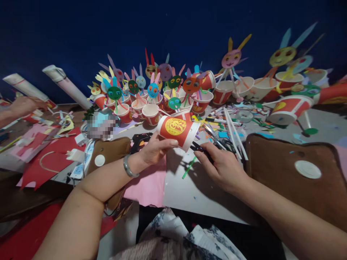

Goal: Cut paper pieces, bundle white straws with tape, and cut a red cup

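My left hand (157, 146) is wrapped round a red and white paper cup (175, 128) with a yellow round emblem, tilted on its side above the table. In my right hand (221, 162) is a small black-tipped hand tool (200, 148), its tips at the cup's right end. My fingers hide most of the tool, so its exact kind is unclear. Below the cup, a thin green strip (189, 168) lies on the white tabletop (176, 191). Pink sheet material (150, 180) lies beneath my left wrist.
Behind stand several paper cups with rabbit-faced figures (153, 90). Scissors (213, 133), white sticks (235, 133) and paper scraps lie right of centre. Brown pads (295, 180) flank the workspace. At far left, another person's hand (25, 108) is near a red-and-white object. A power strip (81, 164) lies left.
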A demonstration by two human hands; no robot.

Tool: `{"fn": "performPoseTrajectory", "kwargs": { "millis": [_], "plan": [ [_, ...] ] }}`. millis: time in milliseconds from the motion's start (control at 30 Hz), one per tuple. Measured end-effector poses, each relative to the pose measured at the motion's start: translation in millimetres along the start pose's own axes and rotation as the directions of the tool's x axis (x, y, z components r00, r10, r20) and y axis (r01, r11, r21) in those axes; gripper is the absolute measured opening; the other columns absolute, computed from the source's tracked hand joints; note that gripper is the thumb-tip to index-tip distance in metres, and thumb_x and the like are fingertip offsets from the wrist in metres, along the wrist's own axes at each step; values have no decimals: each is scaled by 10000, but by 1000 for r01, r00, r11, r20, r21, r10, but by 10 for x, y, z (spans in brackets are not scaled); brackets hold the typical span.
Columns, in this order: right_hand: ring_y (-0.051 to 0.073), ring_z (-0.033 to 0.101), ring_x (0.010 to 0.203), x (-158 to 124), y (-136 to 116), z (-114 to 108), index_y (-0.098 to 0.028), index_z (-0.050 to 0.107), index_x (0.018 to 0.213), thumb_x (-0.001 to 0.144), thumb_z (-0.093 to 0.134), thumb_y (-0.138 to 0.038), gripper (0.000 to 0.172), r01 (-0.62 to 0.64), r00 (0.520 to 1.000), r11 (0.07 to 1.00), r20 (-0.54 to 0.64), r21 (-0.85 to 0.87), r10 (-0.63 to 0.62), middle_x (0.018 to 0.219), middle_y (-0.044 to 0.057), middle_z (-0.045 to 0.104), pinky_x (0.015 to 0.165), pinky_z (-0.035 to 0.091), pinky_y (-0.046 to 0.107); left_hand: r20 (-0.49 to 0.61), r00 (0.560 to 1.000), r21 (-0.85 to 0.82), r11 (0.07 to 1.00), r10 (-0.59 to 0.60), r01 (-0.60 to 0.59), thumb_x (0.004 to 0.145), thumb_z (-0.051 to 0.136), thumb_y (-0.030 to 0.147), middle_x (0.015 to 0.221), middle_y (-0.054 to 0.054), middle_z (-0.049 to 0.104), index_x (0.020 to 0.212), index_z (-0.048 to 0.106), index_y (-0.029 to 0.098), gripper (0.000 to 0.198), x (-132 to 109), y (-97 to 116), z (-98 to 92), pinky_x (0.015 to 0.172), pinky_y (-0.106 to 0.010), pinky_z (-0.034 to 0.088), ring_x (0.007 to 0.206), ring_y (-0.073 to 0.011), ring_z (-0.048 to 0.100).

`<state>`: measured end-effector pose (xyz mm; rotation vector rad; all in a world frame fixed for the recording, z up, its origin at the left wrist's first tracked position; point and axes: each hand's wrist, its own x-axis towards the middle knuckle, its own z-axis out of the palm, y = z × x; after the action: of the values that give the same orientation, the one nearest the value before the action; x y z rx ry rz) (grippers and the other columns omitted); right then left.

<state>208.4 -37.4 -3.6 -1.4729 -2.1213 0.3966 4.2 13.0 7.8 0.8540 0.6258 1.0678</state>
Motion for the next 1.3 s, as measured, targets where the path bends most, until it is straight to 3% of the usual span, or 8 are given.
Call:
{"fn": "performPoseTrajectory", "kwargs": {
  "millis": [367,833,1167,1300],
  "plan": [
    [182,532,500,0,-42,-46,-232,479,786,973,334,-423,304,-30,995,997,91,-71,36,539,0,532,531,297,276,76,997,17,1000,4,-6,587,856,228,862,15,745,1265,600,252,725,-11,-48,-19,804,-307,528,807,-182,707],
    [170,489,516,-12,-58,-61,-241,375,738,981,315,-415,305,-54,988,997,145,-61,62,534,-23,453,558,254,281,58,998,19,999,-27,26,580,827,208,862,0,742,957,673,205,408,-15,-96,-47,836,-344,513,829,-193,699],
    [152,443,475,-10,-36,-29,-242,380,715,976,360,-383,297,-20,994,1000,104,9,19,499,-46,399,541,256,281,57,998,15,1000,-19,18,577,828,202,790,6,732,972,683,190,420,-20,-67,-12,755,-287,535,752,-166,696],
    [151,460,483,-10,-4,0,-243,441,743,964,383,-392,273,5,1000,993,-20,117,-2,540,-34,458,546,309,284,-13,1000,-27,1000,-6,5,556,836,224,807,9,740,1022,683,204,491,10,-67,-18,717,-278,541,710,-157,688]
  ]
}}
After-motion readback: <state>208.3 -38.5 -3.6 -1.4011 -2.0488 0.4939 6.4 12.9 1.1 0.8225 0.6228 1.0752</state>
